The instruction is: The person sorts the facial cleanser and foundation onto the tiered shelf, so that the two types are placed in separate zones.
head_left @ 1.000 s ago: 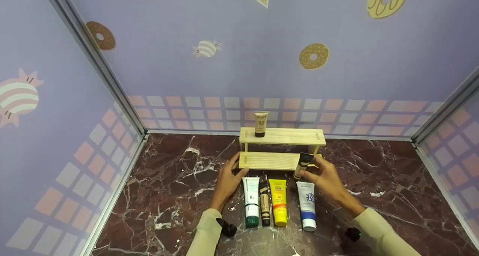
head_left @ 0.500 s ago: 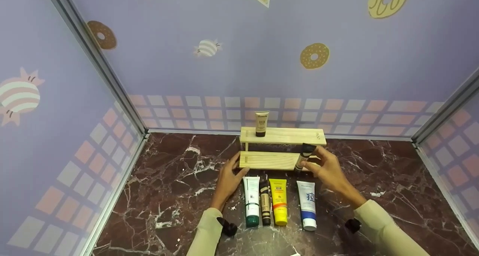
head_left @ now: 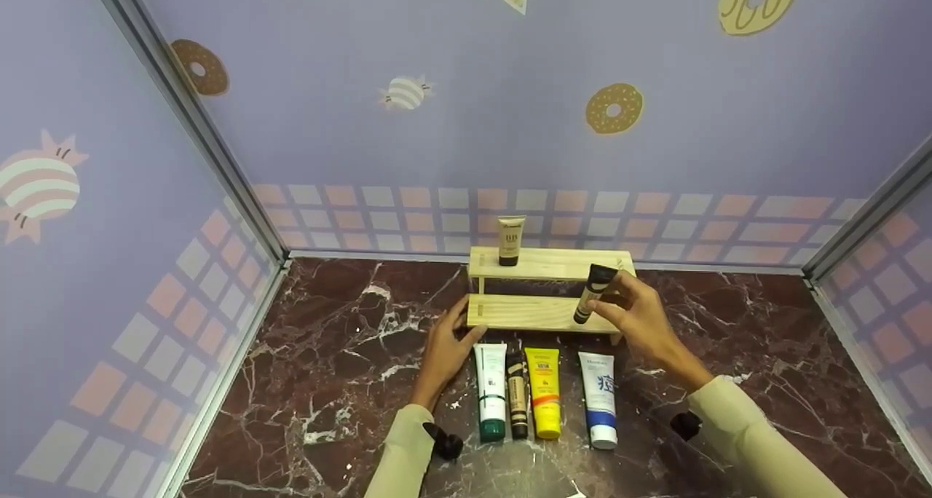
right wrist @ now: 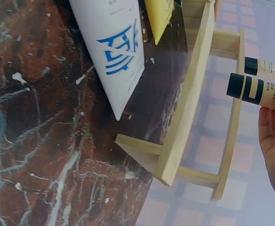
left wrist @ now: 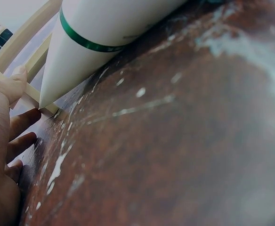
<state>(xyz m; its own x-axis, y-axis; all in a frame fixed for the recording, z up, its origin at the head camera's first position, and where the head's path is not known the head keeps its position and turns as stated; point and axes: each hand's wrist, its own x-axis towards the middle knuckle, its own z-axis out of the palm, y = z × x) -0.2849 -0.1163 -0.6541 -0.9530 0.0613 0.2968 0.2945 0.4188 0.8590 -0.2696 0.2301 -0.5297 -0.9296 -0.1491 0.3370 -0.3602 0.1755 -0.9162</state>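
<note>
My right hand point(head_left: 644, 319) pinches a small beige tube with black ends point(head_left: 593, 294), raised and tilted in front of the two-tier wooden rack point(head_left: 531, 311). In the right wrist view the tube's black cap point(right wrist: 235, 85) points away from the fingers. At the rack's left end my left hand point(head_left: 445, 352) grips the lower step, thumb in front. A BB cream tube point(head_left: 510, 242) stands on its cap on the upper step. Before the rack lie a white tube with a green cap point(head_left: 491, 392), a second beige-and-black tube point(head_left: 518, 400), a yellow tube point(head_left: 544, 392) and a white-and-blue tube point(head_left: 599, 400).
Rack and tubes are on a dark red marbled tabletop point(head_left: 328, 381). A purple patterned wall point(head_left: 437, 148) rises close behind the rack, with side panels left and right. A gap separates the yellow tube from the white-and-blue one.
My right hand has lifted the beige-and-black tube from the front of the lower step to higher above it. My left hand stays at the rack's left end.
</note>
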